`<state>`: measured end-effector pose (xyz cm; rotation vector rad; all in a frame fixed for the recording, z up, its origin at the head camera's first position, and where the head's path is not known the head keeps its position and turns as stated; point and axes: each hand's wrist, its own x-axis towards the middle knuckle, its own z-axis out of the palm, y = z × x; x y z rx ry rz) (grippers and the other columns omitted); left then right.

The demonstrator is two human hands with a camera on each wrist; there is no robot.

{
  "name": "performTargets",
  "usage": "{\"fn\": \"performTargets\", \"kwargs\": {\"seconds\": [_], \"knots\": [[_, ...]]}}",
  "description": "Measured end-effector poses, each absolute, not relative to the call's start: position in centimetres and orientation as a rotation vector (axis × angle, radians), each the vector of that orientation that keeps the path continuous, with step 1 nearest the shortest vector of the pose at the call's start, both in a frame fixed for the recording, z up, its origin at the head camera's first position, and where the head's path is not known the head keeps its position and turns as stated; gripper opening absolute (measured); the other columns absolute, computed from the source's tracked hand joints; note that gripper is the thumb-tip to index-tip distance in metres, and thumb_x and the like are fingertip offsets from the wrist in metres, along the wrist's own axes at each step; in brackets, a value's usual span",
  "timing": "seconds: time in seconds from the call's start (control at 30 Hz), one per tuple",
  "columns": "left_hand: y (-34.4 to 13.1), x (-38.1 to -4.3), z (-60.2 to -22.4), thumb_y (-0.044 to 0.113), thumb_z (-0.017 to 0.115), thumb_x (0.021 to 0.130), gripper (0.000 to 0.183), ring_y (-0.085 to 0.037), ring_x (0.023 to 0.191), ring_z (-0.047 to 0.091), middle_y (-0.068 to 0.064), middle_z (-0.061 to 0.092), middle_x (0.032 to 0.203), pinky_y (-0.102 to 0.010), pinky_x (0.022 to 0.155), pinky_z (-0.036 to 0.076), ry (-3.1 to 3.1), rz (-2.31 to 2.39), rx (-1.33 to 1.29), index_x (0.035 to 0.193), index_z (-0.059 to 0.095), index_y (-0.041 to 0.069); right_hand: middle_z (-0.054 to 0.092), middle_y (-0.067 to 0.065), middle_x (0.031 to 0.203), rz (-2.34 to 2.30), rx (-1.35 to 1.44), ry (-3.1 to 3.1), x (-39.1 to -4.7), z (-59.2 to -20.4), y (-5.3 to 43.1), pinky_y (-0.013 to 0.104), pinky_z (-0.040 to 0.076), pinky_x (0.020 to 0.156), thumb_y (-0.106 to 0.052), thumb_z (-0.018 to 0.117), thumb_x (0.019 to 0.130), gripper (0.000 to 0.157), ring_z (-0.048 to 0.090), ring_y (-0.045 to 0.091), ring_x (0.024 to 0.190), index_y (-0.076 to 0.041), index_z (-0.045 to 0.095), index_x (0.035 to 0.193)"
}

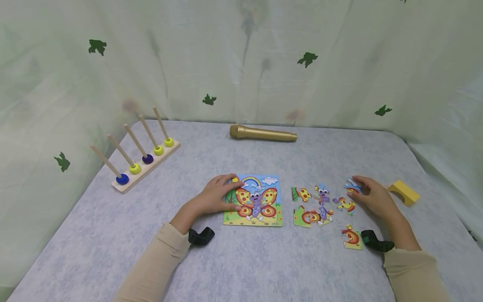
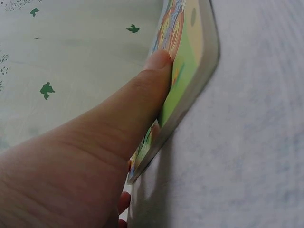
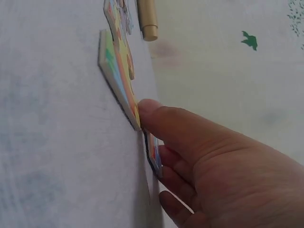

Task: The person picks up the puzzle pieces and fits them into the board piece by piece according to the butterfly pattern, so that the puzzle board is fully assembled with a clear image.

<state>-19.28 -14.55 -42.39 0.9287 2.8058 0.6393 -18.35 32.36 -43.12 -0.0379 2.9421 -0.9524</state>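
Note:
My left hand rests across the left side of a butterfly picture board, thumb and fingertips on its surface. In the left wrist view the thumb lies on the board's face. At the right, my right hand pinches a puzzle piece with blue sky and cloud between thumb and fingers. Just below it lies a yellow wing piece, close to the thumb in the right wrist view. Other loose pieces lie between the hands, among them a purple head piece and a green corner piece.
An orange wing corner piece lies nearer the right wrist. A yellow arch block sits right of the right hand. A golden microphone lies at the back. A wooden peg stand with beads stands at the left.

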Motion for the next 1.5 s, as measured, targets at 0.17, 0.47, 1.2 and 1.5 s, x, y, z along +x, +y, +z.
{"fn": "performTargets", "kwargs": {"seconds": [0.17, 0.47, 1.2, 1.5], "knots": [[-14.5, -19.3, -42.3, 0.058, 0.063, 0.074, 0.074, -0.034, 0.129, 0.017, -0.007, 0.022, 0.144, -0.047, 0.104, 0.01, 2.795, 0.605, 0.895, 0.136, 0.041, 0.024, 0.03, 0.028, 0.135, -0.957, -0.041, 2.963, -18.2, -42.2, 31.9, 0.061, 0.029, 0.089, -0.046, 0.058, 0.084, 0.072, 0.031, 0.047, 0.117, 0.0, 0.037, 0.135], [-14.5, -19.4, -42.3, 0.058, 0.062, 0.074, 0.073, -0.032, 0.13, 0.015, -0.004, 0.021, 0.145, -0.047, 0.104, 0.01, 2.791, 0.582, 0.853, 0.136, 0.039, 0.027, 0.036, 0.02, 0.132, -1.091, -0.175, 3.08, -17.9, -38.9, 28.8, 0.055, 0.04, 0.075, -0.035, 0.063, 0.084, 0.058, 0.039, 0.039, 0.107, -0.006, 0.045, 0.131], [-14.6, -19.5, -42.5, 0.058, 0.061, 0.074, 0.073, -0.031, 0.13, 0.015, -0.004, 0.02, 0.145, -0.046, 0.104, 0.009, 2.791, 0.589, 0.875, 0.136, 0.039, 0.028, 0.046, 0.006, 0.126, -1.327, -1.067, 2.844, -17.7, -36.1, 16.7, 0.044, 0.039, 0.089, -0.012, 0.07, 0.079, 0.052, 0.042, 0.022, 0.114, -0.004, 0.051, 0.126], [-14.6, -19.6, -42.6, 0.059, 0.062, 0.073, 0.074, -0.03, 0.13, 0.016, -0.004, 0.021, 0.145, -0.046, 0.104, 0.009, 2.795, 0.594, 0.885, 0.136, 0.04, 0.028, 0.044, 0.01, 0.129, -1.233, -0.927, 2.705, -18.7, -39.2, 14.0, 0.043, 0.035, 0.095, -0.013, 0.068, 0.081, 0.049, 0.039, 0.026, 0.12, -0.003, 0.051, 0.126]]}}
